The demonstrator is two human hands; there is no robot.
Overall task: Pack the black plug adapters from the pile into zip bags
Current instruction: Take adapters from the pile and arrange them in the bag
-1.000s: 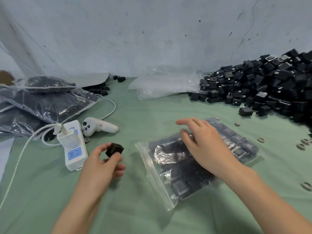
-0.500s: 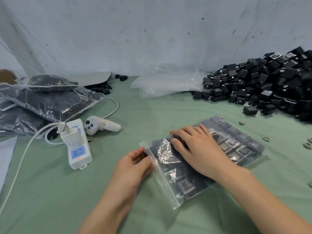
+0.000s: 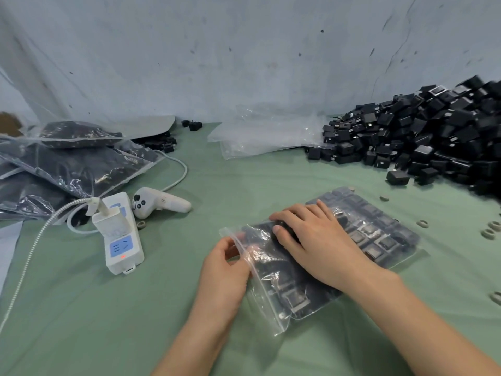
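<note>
Atop the zip bag (image 3: pixel 379 237), right hand (image 3: pixel 320 248) lies open and flat, pinning it to the bench (image 3: pixel 162 308); left hand (image 3: pixel 225 264) pinches its mouth, probably to hold it open.

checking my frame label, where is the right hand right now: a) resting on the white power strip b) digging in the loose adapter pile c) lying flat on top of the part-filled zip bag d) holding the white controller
c: the right hand lies with straight fingers on top of the zip bag, well apart from the pile and the white controller.
</note>
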